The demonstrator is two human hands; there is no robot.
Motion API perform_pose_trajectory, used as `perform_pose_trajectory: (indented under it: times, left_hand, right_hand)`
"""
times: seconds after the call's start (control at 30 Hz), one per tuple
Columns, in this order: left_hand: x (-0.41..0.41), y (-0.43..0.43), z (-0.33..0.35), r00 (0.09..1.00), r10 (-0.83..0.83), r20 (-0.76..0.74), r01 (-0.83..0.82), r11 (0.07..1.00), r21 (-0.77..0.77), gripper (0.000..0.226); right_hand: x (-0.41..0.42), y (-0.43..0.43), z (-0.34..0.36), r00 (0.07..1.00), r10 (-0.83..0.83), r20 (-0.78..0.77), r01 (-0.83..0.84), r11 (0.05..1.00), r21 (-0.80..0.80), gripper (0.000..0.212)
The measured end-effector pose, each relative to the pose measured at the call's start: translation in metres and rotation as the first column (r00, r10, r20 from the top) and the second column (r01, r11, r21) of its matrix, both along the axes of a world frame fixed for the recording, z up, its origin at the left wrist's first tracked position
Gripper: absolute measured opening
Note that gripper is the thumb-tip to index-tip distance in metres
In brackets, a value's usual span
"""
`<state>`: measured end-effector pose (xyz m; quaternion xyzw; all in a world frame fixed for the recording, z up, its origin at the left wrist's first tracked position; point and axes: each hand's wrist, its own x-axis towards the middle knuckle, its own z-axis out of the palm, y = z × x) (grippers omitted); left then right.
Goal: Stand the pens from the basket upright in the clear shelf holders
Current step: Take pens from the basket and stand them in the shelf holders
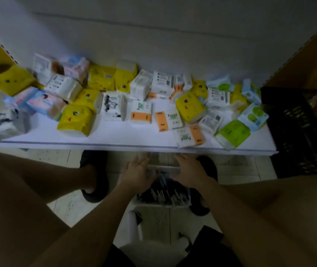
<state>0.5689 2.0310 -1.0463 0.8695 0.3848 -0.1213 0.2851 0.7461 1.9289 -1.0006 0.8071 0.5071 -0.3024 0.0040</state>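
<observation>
- Dim shop aisle with a tiled floor [61,205]. A low white shelf [115,135] carries scattered tissue packs [76,120], and a black crate [298,135] stands at its right end.
- The person squats facing the shelf, so both arms reach down between the knees.
- A white basket [150,205] sits on the floor between the feet, likely kept close for picking. The dark pens [163,195] are in it.
- The left grip [138,170] and right grip [188,170] hover just beyond the basket, either side of a pale grey strip [163,167], perhaps a clear holder.
- Fingers point forward, but blur hides whether either grip is open or holding anything, so it cannot be told.
</observation>
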Motion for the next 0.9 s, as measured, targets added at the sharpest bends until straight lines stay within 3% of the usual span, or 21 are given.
perform_pose_trajectory:
  times: [0.2, 0.33, 0.53, 0.73, 0.9]
  left_hand:
    - [-0.010, -0.025, -0.039, 0.987, 0.130, -0.099, -0.148, 0.966, -0.211, 0.056]
    - [0.003, -0.030, -0.054, 0.991, 0.104, -0.090, -0.128, 0.938, -0.323, 0.038]
    - [0.011, -0.045, -0.079, 0.975, 0.071, -0.212, -0.167, 0.861, -0.480, 0.029]
    - [0.034, -0.093, -0.091, 0.982, -0.089, -0.167, -0.014, 0.846, -0.533, 0.040]
    - [0.027, -0.113, -0.100, 0.969, -0.197, -0.149, 0.115, 0.894, -0.433, 0.058]
  right_hand:
    - [-0.003, -0.018, -0.051, 0.958, -0.151, -0.243, 0.060, 0.936, -0.347, 0.020]
    - [0.001, -0.019, -0.073, 0.932, -0.224, -0.285, 0.106, 0.920, -0.377, 0.033]
    - [-0.018, -0.032, -0.097, 0.906, -0.344, -0.244, 0.235, 0.892, -0.386, 0.020]
    - [-0.025, -0.064, -0.108, 0.921, -0.351, -0.170, 0.276, 0.894, -0.353, 0.031]
    - [-0.010, -0.066, -0.114, 0.882, -0.407, -0.238, 0.290, 0.867, -0.405, 0.018]
